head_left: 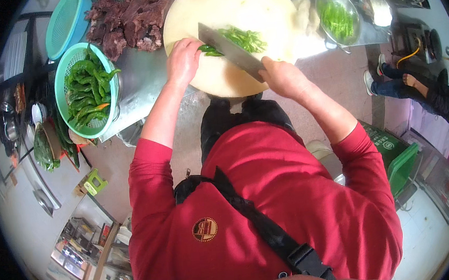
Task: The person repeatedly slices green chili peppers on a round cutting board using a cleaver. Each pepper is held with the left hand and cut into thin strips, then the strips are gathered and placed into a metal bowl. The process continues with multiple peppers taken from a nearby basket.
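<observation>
My right hand [282, 77] grips the handle of a broad cleaver [234, 53], its blade slanting up and left over a round, pale cutting board [194, 7]. On the board's left edge, the fingers of my left hand [183, 61] are closed on a green chili pepper [210, 51], which lies against the near side of the blade's left end. Beyond the blade rests a small heap of sliced green pepper [243, 39]. Left of the board, a turquoise plastic basket [61, 94] is filled with whole green peppers [88, 87].
Dark cooked meat [133, 21] is piled behind the basket, beside a second, blue basket [68, 26]. To the board's right stands a metal bowl of cut greens [337, 20]. Another person's legs [400, 83] show at far right, above a green bin [401, 166].
</observation>
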A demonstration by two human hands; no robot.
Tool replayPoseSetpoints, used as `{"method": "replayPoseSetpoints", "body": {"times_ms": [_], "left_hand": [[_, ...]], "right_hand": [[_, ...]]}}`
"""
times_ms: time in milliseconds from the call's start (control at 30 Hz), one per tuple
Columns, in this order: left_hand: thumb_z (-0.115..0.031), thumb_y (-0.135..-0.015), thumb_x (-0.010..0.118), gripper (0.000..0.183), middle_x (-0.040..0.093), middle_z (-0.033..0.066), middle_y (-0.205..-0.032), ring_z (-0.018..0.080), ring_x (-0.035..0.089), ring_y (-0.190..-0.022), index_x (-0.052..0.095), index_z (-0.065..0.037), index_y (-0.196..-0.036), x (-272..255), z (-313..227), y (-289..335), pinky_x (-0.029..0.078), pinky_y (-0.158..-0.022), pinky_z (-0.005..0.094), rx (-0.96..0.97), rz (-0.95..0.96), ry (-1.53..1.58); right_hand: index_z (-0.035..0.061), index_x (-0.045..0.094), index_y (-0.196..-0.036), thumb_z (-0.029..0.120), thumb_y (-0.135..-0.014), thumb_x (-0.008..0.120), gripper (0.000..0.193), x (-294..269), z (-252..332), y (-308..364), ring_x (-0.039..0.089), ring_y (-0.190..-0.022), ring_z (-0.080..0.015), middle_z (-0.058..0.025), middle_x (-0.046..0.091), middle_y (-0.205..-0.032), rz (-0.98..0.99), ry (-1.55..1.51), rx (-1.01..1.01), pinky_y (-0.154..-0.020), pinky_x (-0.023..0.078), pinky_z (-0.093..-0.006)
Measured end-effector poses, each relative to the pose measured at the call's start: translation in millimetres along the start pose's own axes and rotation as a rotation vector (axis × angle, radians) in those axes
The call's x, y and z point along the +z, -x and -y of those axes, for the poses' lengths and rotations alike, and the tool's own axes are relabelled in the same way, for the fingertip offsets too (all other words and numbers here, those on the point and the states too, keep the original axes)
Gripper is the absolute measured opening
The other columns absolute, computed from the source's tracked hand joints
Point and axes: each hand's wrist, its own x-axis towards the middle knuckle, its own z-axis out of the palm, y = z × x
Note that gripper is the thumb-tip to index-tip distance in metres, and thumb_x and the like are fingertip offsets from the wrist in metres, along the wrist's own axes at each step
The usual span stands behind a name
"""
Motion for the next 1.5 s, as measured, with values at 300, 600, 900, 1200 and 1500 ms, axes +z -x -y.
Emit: {"method": "replayPoseSetpoints", "body": {"times_ms": [300,600,900,1200,1500], "left_hand": [[-0.010,-0.094,0.063,0.019,0.071,0.0077,-0.108,0.0301,0.065,-0.106,0.074,-0.011,-0.110,12.6,-8.4,5.9,0.057,-0.090,0.0434,0.048,0.055,-0.061],[-0.010,-0.093,0.064,0.016,0.071,0.0078,-0.105,0.0303,0.066,-0.104,0.075,-0.009,-0.104,24.3,-6.7,15.2,0.057,-0.088,0.0434,0.120,-0.044,-0.015],[-0.006,-0.088,0.067,0.014,0.069,0.0072,-0.098,0.0296,0.067,-0.098,0.075,-0.009,-0.099,29.9,-0.3,20.2,0.058,-0.084,0.0426,0.145,-0.055,0.043],[-0.006,-0.087,0.068,0.012,0.067,0.0068,-0.097,0.0294,0.066,-0.098,0.074,-0.010,-0.096,34.6,3.9,19.6,0.058,-0.082,0.0430,0.199,-0.101,0.052],[-0.007,-0.086,0.069,0.010,0.066,0.0061,-0.096,0.0292,0.067,-0.098,0.072,-0.009,-0.095,30.1,0.8,20.7,0.059,-0.080,0.0433,0.226,-0.094,0.023]], "right_hand": [[0.0034,0.053,-0.108,0.016,-0.103,0.051,0.014,-19.9,25.7,13.5,0.072,-0.074,-0.0426,-0.0212,0.072,-0.078,-0.026,0.182,-0.045,-0.066,0.057,-0.0542],[0.0021,0.050,-0.109,0.009,-0.100,0.049,0.011,-20.6,26.3,4.0,0.073,-0.074,-0.0413,-0.0193,0.072,-0.078,0.022,0.171,-0.099,-0.066,0.058,-0.0535],[0.0020,0.051,-0.110,0.010,-0.100,0.051,0.013,-17.8,28.9,-0.4,0.073,-0.075,-0.0415,-0.0206,0.072,-0.079,0.061,0.152,-0.106,-0.066,0.058,-0.0535],[0.0008,0.053,-0.111,0.012,-0.103,0.048,0.015,-20.9,31.6,-5.4,0.074,-0.078,-0.0416,-0.0220,0.073,-0.082,0.150,0.127,-0.116,-0.070,0.058,-0.0533],[-0.0002,0.053,-0.114,0.015,-0.104,0.048,0.019,-18.2,34.3,-6.6,0.074,-0.083,-0.0427,-0.0233,0.074,-0.087,0.205,0.122,-0.065,-0.074,0.058,-0.0543]]}}
